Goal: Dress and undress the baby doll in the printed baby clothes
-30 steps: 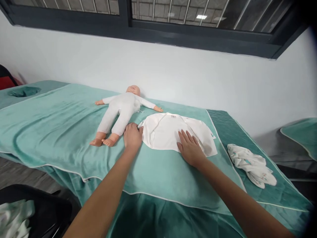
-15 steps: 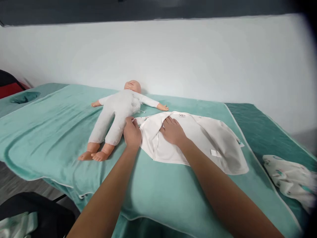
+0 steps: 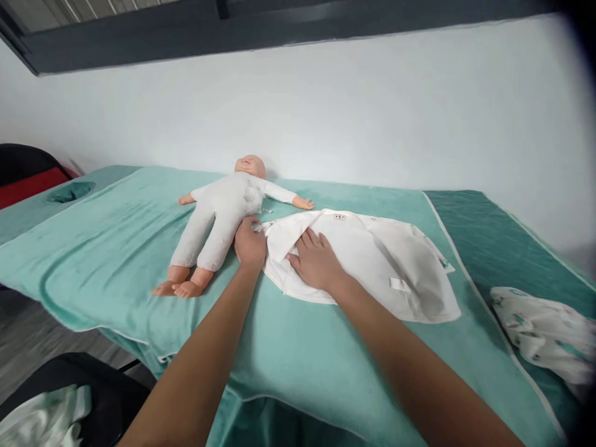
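Observation:
A small white baby shirt [image 3: 358,254] lies spread out with its inner side up, a printed label at the neck and a white tag near its lower right. My left hand [image 3: 250,242] is closed around the end of the shirt's left sleeve. My right hand [image 3: 315,257] lies flat on the shirt's left part, fingers stretched out and pointing away from me. Just left of my left hand, a baby doll [image 3: 223,208] with a white cloth body lies on its back, arms spread and feet toward me.
A green sheet [image 3: 116,230] covers the bed, which stands against a white wall. Crumpled patterned cloth [image 3: 542,332] sits at the right edge. Lower left, a black chair [image 3: 107,397] holds another folded cloth [image 3: 51,416]. A red and black object [image 3: 32,180] is at far left.
My right hand has slid slightly left and toward me over the shirt, its fingers a little more apart. My left hand keeps the sleeve end. The camera view has tilted slightly.

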Motion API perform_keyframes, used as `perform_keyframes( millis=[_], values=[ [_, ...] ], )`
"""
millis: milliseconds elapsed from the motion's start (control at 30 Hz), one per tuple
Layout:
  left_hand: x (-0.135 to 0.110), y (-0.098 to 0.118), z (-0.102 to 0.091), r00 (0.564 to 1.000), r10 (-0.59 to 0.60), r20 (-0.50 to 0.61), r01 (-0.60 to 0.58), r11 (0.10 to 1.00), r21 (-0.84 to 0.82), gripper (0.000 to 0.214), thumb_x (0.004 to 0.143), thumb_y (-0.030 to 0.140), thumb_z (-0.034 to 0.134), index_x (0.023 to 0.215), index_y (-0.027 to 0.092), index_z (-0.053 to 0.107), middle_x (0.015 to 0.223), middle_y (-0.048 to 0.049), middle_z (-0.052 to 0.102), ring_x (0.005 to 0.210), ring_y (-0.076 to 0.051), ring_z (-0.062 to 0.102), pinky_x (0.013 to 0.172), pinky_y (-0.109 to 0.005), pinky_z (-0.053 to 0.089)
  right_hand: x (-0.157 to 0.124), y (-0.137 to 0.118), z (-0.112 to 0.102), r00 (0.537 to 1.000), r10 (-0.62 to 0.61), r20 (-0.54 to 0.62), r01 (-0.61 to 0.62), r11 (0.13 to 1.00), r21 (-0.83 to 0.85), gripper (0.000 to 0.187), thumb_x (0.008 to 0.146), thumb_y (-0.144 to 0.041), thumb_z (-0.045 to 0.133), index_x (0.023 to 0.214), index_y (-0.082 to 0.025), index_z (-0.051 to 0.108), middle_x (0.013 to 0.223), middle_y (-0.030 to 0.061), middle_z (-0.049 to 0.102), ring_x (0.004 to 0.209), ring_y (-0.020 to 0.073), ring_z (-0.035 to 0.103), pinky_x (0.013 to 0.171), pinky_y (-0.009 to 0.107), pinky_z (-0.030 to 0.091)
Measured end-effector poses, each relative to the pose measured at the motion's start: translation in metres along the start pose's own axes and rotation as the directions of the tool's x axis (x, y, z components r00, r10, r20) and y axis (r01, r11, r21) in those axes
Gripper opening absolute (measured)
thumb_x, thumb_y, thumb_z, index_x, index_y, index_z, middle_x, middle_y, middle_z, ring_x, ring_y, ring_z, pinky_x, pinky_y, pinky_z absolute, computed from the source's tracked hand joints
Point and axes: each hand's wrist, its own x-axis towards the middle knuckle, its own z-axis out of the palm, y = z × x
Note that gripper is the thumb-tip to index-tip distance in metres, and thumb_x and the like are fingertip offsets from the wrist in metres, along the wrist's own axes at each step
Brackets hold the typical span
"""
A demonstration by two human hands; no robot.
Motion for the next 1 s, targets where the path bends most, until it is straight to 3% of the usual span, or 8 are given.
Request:
perform_keyframes(
  millis=[367, 533, 667, 733, 800, 833, 900, 1000],
  values=[
    [-0.033, 0.016, -0.026, 0.988, 0.154, 0.005, -0.154, 0.984, 0.089, 0.030, 0.091, 0.018, 0.040, 0.111, 0.018, 0.062, 0.126, -0.0100, 0.066, 0.122, -0.026, 0.055, 0.103, -0.037, 0.042, -0.103, -0.041, -0.022, 0.983, -0.180, -0.028, 0.182, 0.970, 0.162, 0.072, 0.101, -0.057, 0.027, 0.153, -0.007, 0.032, 0.162, 0.0177, 0.022, 0.153, 0.0268, 0.018, 0.123, 0.054, 0.016],
    [-0.061, 0.017, -0.038, 0.975, 0.201, 0.096, -0.214, 0.963, 0.165, 0.029, 0.092, 0.023, 0.043, 0.115, 0.019, 0.059, 0.132, -0.0116, 0.062, 0.124, -0.029, 0.053, 0.101, -0.041, 0.042, -0.136, -0.014, -0.044, 0.910, -0.414, 0.025, 0.361, 0.820, 0.444, 0.062, 0.100, -0.057, 0.037, 0.150, -0.021, 0.042, 0.159, 0.0084, 0.037, 0.148, 0.0214, 0.032, 0.122, 0.045, 0.024],
    [-0.069, 0.020, -0.037, 0.967, 0.211, 0.142, -0.243, 0.928, 0.282, 0.023, 0.091, 0.022, 0.043, 0.105, 0.021, 0.060, 0.137, -0.0117, 0.058, 0.124, -0.031, 0.052, 0.098, -0.046, 0.042, -0.127, 0.056, -0.067, 0.985, 0.039, -0.166, 0.061, 0.830, 0.555, 0.042, 0.100, -0.042, 0.040, 0.136, -0.025, 0.055, 0.141, 0.0042, 0.059, 0.128, 0.0183, 0.055, 0.109, 0.035, 0.044],
    [-0.068, 0.022, -0.036, 0.968, 0.200, 0.150, -0.240, 0.914, 0.327, 0.023, 0.091, 0.021, 0.042, 0.106, 0.021, 0.059, 0.131, -0.0127, 0.061, 0.120, -0.031, 0.054, 0.095, -0.046, 0.042, -0.119, 0.102, -0.074, 0.893, 0.298, -0.336, -0.104, 0.864, 0.492, 0.041, 0.097, -0.036, 0.043, 0.133, -0.022, 0.055, 0.136, 0.0074, 0.061, 0.126, 0.0203, 0.056, 0.106, 0.036, 0.044],
    [-0.065, 0.022, -0.034, 0.965, 0.209, 0.160, -0.253, 0.902, 0.349, 0.023, 0.091, 0.021, 0.042, 0.108, 0.021, 0.058, 0.126, -0.0131, 0.063, 0.117, -0.031, 0.055, 0.094, -0.046, 0.042, -0.116, 0.144, -0.075, 0.735, 0.504, -0.455, -0.307, 0.844, 0.439, 0.046, 0.093, -0.033, 0.046, 0.135, -0.015, 0.053, 0.136, 0.0146, 0.059, 0.123, 0.0243, 0.056, 0.105, 0.038, 0.044],
    [-0.064, 0.022, -0.034, 0.964, 0.211, 0.164, -0.257, 0.900, 0.351, 0.023, 0.091, 0.021, 0.042, 0.108, 0.021, 0.057, 0.125, -0.0128, 0.063, 0.117, -0.031, 0.055, 0.093, -0.046, 0.042, -0.117, 0.162, -0.074, 0.678, 0.589, -0.441, -0.420, 0.802, 0.426, 0.049, 0.091, -0.035, 0.051, 0.133, -0.011, 0.054, 0.134, 0.0184, 0.058, 0.120, 0.0268, 0.057, 0.103, 0.040, 0.044],
    [-0.062, 0.021, -0.033, 0.965, 0.202, 0.169, -0.250, 0.903, 0.349, 0.022, 0.091, 0.022, 0.042, 0.109, 0.022, 0.056, 0.125, -0.0122, 0.063, 0.117, -0.031, 0.055, 0.094, -0.045, 0.041, -0.121, 0.185, -0.071, 0.652, 0.680, -0.335, -0.556, 0.729, 0.399, 0.048, 0.086, -0.039, 0.056, 0.124, -0.010, 0.060, 0.126, 0.0202, 0.062, 0.114, 0.0294, 0.059, 0.100, 0.040, 0.044],
    [-0.061, 0.020, -0.034, 0.965, 0.195, 0.176, -0.246, 0.905, 0.347, 0.023, 0.092, 0.022, 0.042, 0.110, 0.022, 0.056, 0.128, -0.0112, 0.063, 0.119, -0.030, 0.054, 0.095, -0.045, 0.040, -0.131, 0.194, -0.067, 0.714, 0.677, -0.176, -0.583, 0.715, 0.387, 0.045, 0.084, -0.049, 0.058, 0.113, -0.016, 0.065, 0.115, 0.0148, 0.067, 0.104, 0.0288, 0.062, 0.090, 0.038, 0.046]
  ],
)
